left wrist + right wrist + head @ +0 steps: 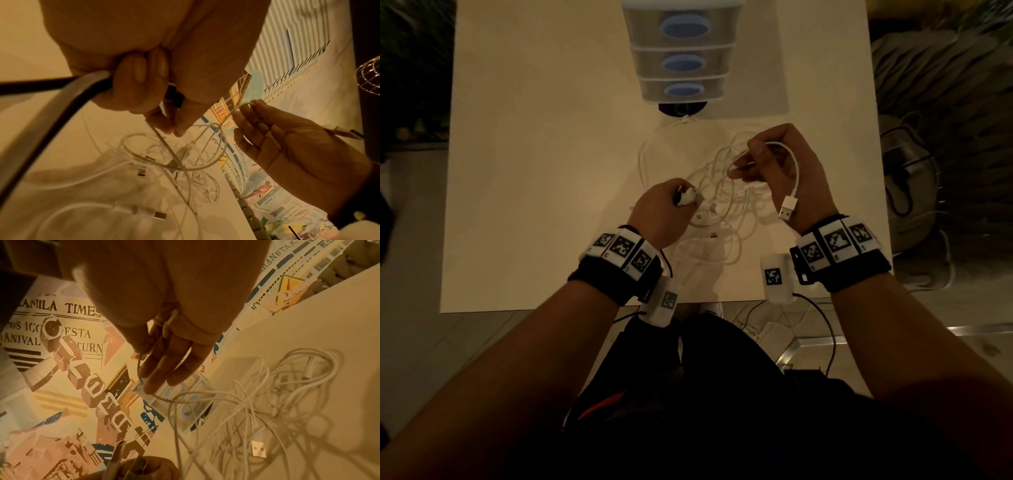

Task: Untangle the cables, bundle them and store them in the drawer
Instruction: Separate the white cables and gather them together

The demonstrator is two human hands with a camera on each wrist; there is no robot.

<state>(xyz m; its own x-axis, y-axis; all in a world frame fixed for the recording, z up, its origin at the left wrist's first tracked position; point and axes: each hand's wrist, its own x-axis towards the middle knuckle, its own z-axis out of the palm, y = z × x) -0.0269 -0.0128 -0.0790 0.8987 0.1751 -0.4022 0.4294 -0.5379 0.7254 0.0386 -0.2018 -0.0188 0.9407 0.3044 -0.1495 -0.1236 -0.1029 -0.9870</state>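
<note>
The right hand [777, 164] pinches a white cable [792, 164], its USB plug [787, 208] dangling wristward; the left hand [664, 212] grips another end. The tangle [722, 205] lies between them on the desk [534, 171].

smooth white plastic cables [722, 192], translucent plastic drawers [681, 61], matt tabletop [534, 171]

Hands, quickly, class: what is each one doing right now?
Left hand: curled, gripping a white plug.
Right hand: thumb pinching a white cable, other fingers fairly straight.

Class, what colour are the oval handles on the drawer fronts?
Blue, on the drawer handles; the head view shows them best.
</note>
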